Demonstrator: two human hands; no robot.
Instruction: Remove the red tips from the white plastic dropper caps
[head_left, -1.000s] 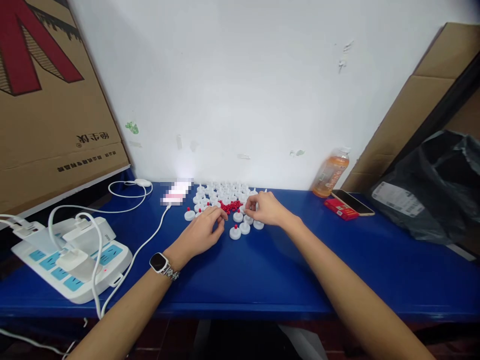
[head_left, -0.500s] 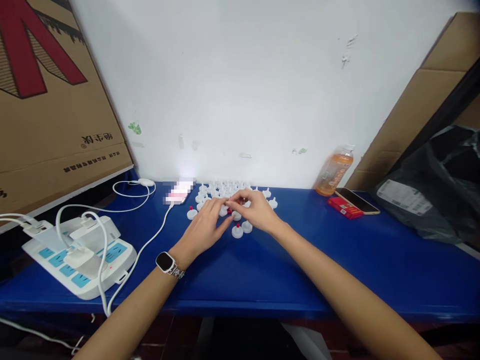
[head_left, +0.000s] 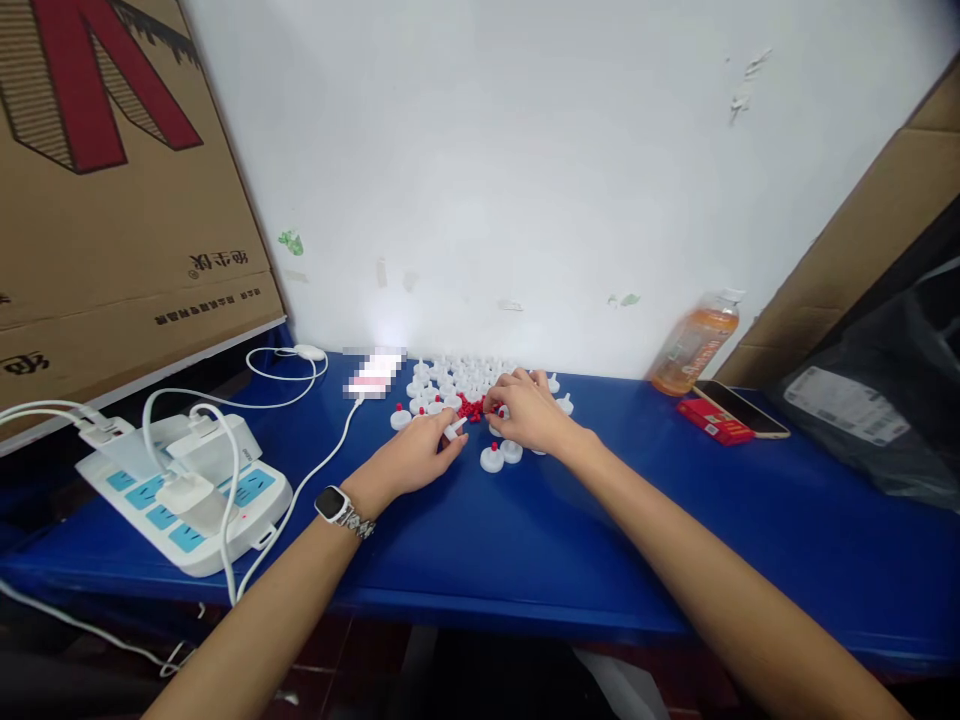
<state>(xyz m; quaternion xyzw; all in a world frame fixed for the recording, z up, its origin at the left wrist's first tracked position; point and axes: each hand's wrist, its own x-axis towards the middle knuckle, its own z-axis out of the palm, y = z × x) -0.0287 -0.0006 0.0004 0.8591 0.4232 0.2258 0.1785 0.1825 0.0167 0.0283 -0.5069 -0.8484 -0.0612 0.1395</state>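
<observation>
My left hand [head_left: 415, 452] is closed around a white nozzle cap [head_left: 455, 428], its narrow spout pointing up and to the right with no red tip on it. My right hand [head_left: 534, 412] reaches down at the right side of a pile of small red tip caps [head_left: 471, 407]. Its fingers are bent together at the pile, and what they pinch is hidden. Behind both hands stand many white nozzle caps [head_left: 450, 378], spouts up. Nearer me, a white cap with a red tip [head_left: 492, 459] stands beside a plain one [head_left: 511, 452]. Another red-tipped cap [head_left: 400, 418] stands at left.
A white power strip [head_left: 217, 530] with plugs and cables lies on the left of the blue table [head_left: 540, 560]. A lit phone [head_left: 375, 372] is near the wall. At right are an orange drink bottle [head_left: 694, 345], a red box [head_left: 715, 421], a phone [head_left: 742, 408] and a dark bag [head_left: 885, 400].
My hands have come apart. The left has drawn back with the white nozzle cap; the right has lowered onto the red tip caps, uncovering the pile. The view has shifted slightly left.
</observation>
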